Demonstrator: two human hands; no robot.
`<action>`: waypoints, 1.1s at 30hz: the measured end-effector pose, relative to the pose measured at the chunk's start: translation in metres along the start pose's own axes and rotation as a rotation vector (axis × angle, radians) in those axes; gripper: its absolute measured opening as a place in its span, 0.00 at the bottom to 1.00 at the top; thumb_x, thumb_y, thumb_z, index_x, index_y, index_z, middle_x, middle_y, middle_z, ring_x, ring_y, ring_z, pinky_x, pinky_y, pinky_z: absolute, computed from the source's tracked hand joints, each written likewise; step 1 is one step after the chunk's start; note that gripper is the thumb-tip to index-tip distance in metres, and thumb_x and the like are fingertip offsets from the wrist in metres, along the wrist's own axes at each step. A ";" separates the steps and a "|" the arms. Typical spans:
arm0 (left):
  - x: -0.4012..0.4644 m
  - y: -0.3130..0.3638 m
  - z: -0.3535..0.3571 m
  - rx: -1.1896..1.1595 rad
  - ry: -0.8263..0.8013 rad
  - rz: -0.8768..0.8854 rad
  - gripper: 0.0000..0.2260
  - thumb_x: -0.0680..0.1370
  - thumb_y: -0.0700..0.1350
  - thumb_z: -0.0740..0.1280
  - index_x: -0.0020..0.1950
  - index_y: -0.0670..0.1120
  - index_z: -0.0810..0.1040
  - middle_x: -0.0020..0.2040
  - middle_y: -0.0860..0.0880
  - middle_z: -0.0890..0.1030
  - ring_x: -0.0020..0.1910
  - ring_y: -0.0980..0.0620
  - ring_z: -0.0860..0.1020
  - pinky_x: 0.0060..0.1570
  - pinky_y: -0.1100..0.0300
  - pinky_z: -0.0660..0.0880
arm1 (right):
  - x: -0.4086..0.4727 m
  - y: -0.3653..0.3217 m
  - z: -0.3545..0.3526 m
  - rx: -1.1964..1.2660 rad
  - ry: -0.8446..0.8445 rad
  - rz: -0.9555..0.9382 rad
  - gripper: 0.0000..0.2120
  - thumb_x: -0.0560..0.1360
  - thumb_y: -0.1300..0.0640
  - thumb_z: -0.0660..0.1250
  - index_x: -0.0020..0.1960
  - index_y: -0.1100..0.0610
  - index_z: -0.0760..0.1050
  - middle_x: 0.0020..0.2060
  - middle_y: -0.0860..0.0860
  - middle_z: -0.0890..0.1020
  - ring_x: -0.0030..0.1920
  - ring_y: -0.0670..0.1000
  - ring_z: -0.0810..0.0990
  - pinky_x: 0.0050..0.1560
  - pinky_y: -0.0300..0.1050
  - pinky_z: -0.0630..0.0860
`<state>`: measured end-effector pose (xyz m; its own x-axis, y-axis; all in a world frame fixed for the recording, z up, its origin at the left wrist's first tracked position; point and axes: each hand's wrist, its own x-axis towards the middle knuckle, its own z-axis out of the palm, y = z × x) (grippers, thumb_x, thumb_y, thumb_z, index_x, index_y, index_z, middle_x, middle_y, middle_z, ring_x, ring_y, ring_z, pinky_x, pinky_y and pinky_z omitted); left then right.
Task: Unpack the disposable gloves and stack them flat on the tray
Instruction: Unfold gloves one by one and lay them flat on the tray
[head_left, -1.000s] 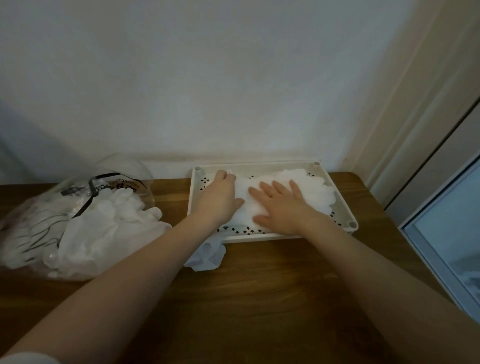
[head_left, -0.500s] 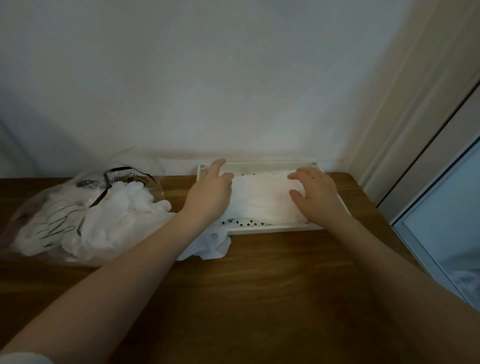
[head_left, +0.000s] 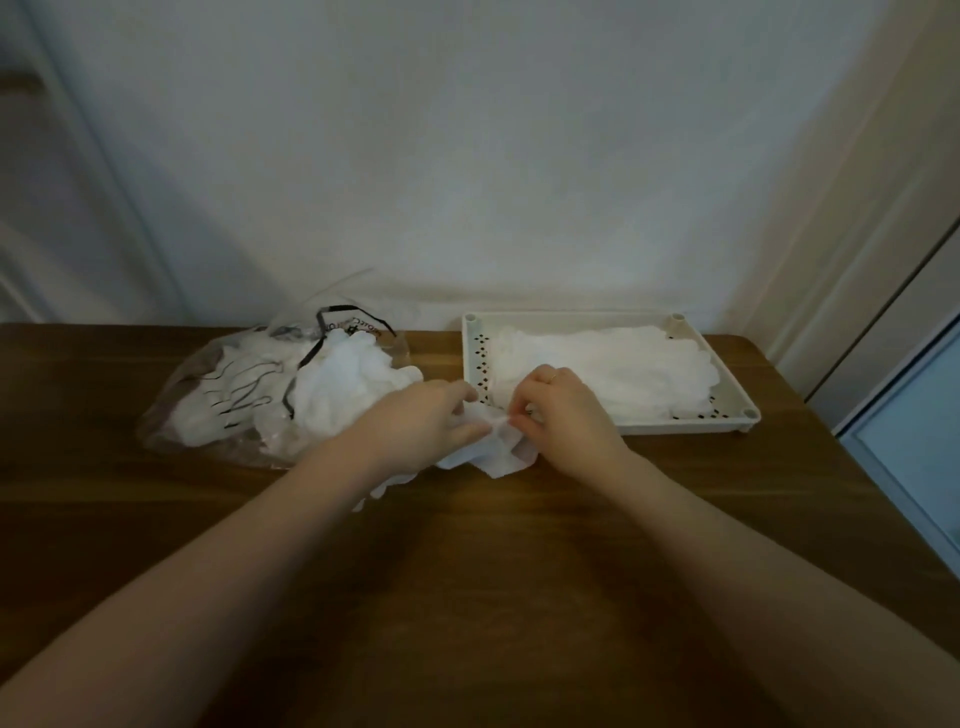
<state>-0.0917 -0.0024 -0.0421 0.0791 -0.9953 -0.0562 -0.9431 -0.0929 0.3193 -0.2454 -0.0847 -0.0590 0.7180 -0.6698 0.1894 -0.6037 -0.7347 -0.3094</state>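
Observation:
A white perforated tray (head_left: 737, 415) sits at the back right of the wooden table, with a flat stack of translucent white gloves (head_left: 618, 369) lying in it. Left of the tray a clear plastic bag (head_left: 208, 395) with black print lies open, and a heap of white gloves (head_left: 343, 389) spills from it. Between bag and tray a crumpled white glove (head_left: 498, 447) lies on the table. My left hand (head_left: 415, 421) and my right hand (head_left: 561, 410) both pinch this glove at its upper edge, fingertips close together.
The wooden table (head_left: 493, 597) runs toward me under my forearms. A white wall stands right behind the tray and bag. A door or window frame (head_left: 909, 395) borders the table's right end.
Both hands have left the glove stack in the tray and come down left to the loose glove on the table, which they now pinch. The camera view has shifted right.

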 end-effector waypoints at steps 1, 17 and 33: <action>-0.003 -0.004 0.002 0.020 -0.017 0.006 0.23 0.78 0.56 0.61 0.70 0.49 0.67 0.62 0.49 0.74 0.56 0.52 0.74 0.55 0.58 0.72 | 0.000 -0.001 -0.003 0.058 0.002 0.030 0.03 0.77 0.56 0.64 0.48 0.53 0.76 0.51 0.49 0.75 0.53 0.48 0.71 0.53 0.40 0.69; -0.021 -0.014 -0.017 -0.043 0.233 -0.029 0.11 0.80 0.50 0.59 0.49 0.46 0.77 0.35 0.49 0.75 0.33 0.53 0.72 0.32 0.61 0.67 | -0.020 0.002 -0.051 1.851 0.205 0.586 0.11 0.79 0.63 0.58 0.39 0.60 0.73 0.22 0.47 0.67 0.20 0.42 0.60 0.19 0.31 0.58; -0.027 0.023 -0.017 -0.368 0.155 0.080 0.45 0.61 0.75 0.55 0.72 0.52 0.64 0.68 0.54 0.70 0.66 0.55 0.67 0.64 0.55 0.67 | -0.047 0.004 -0.075 2.274 0.189 0.356 0.08 0.67 0.61 0.65 0.30 0.57 0.70 0.19 0.46 0.61 0.19 0.43 0.58 0.51 0.57 0.80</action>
<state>-0.1095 0.0215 -0.0170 0.0847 -0.9896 0.1165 -0.7720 0.0088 0.6356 -0.3075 -0.0641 0.0004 0.5983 -0.7975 -0.0779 0.6740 0.5535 -0.4893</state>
